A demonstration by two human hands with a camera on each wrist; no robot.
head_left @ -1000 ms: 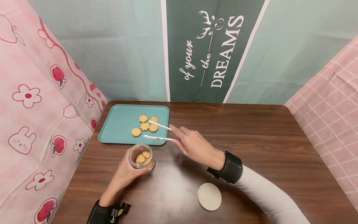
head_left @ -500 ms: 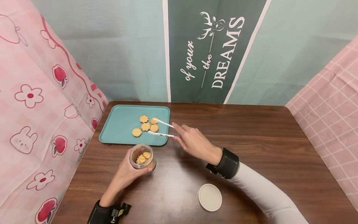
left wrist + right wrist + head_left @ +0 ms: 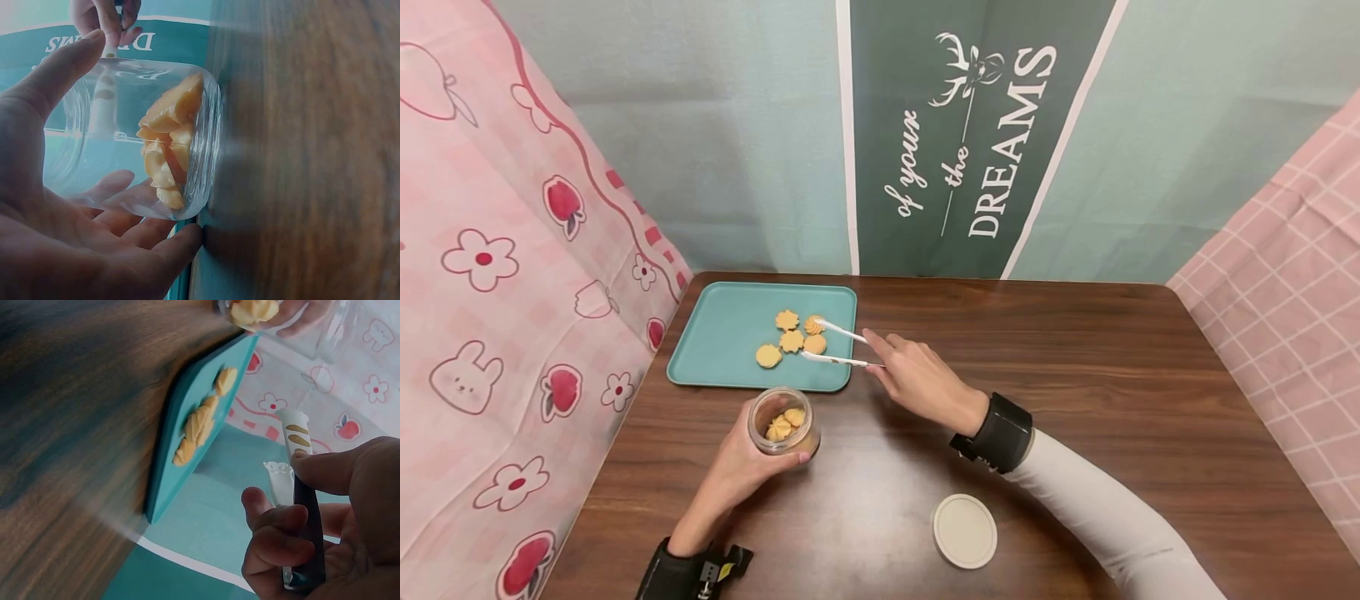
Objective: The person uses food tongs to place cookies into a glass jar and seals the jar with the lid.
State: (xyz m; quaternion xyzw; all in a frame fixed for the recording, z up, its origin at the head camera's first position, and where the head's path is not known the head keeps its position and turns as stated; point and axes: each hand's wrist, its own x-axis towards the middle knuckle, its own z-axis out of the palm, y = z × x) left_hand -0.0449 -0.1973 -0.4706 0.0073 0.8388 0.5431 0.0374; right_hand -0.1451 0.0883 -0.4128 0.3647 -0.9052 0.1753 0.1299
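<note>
My left hand (image 3: 730, 471) grips a clear glass jar (image 3: 781, 421) standing on the table, with several cookies (image 3: 169, 150) inside. My right hand (image 3: 917, 379) holds white tongs (image 3: 838, 346) whose two tips reach over the teal tray (image 3: 722, 333), one arm either side of a cookie (image 3: 814, 342). Several flower-shaped cookies (image 3: 787, 320) lie on the tray. In the right wrist view the thumb (image 3: 331, 472) presses the tongs (image 3: 294, 434), with the tray (image 3: 187, 462) beyond. The left wrist view shows the jar (image 3: 125, 131) lying in my palm.
A round white lid (image 3: 964, 531) lies on the brown wooden table (image 3: 1075, 375) near its front edge. Pink patterned cloth (image 3: 497, 275) hangs on the left, pink checked cloth (image 3: 1285, 283) on the right, and a green banner (image 3: 955, 133) behind.
The right hand moved the tongs a little farther over the tray, and their tips have drawn closer around a cookie. The left hand and jar stayed put.
</note>
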